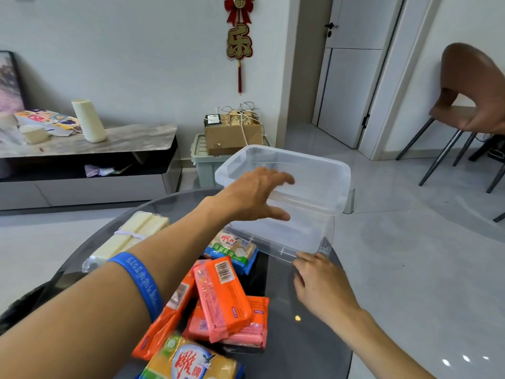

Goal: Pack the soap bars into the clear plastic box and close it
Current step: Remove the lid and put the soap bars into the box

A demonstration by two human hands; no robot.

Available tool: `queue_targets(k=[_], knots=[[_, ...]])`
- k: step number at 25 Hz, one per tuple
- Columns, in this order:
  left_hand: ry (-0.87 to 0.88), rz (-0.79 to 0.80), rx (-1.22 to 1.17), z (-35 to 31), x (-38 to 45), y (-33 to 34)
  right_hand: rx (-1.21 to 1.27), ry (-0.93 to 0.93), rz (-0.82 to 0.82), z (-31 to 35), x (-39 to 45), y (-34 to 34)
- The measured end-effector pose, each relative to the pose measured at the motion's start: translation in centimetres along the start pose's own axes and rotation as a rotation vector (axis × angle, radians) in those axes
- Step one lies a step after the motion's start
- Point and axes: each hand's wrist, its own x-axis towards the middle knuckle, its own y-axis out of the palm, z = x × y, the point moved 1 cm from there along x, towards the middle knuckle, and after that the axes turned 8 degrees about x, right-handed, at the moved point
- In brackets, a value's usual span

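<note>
The clear plastic box (300, 236) stands on the far side of a round dark glass table (300, 337), with its clear lid (314, 176) on top, tilted. My left hand (254, 195) is spread at the lid's near edge, fingers above the rim and thumb below it, with a gap around the rim. My right hand (317, 283) touches the box's near bottom corner with its fingertips. Several wrapped soap bars lie in front of the box: orange-pink packs (221, 296), a blue-green pack (235, 248) and a yellow pack (191, 362). I cannot see any soap inside the box.
A banded bundle of white bars (131, 236) lies at the table's left. Beyond the table stand a low cabinet (109, 149), a green crate (205, 160) bearing a cardboard box (232, 135), and brown chairs (470, 86) at the right. A blue wristband (142, 280) circles my left forearm.
</note>
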Motion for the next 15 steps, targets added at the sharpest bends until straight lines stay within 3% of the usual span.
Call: queue_targets(k=[4, 7, 10, 13, 15], knots=[[-0.283, -0.266, -0.037, 2.1, -8.2, -2.6, 0.085, 0.017, -0.046, 0.7, 0.0, -1.8], [-0.589, -0.091, 0.13, 3.3, -16.6, -2.8, 0.214, 0.018, -0.118, 4.2, 0.1, -3.1], [-0.689, 0.083, 0.154, 2.4, -22.1, -1.2, 0.205, 0.018, -0.118, 9.7, 0.3, -3.6], [-0.725, 0.206, -0.019, 0.4, -23.9, 1.0, 0.127, 0.164, 0.064, 13.6, 0.5, -3.0], [-0.739, 0.264, 0.056, -0.6, -24.0, 2.1, 0.066, 0.185, 0.175, 15.1, 0.5, -2.3]])
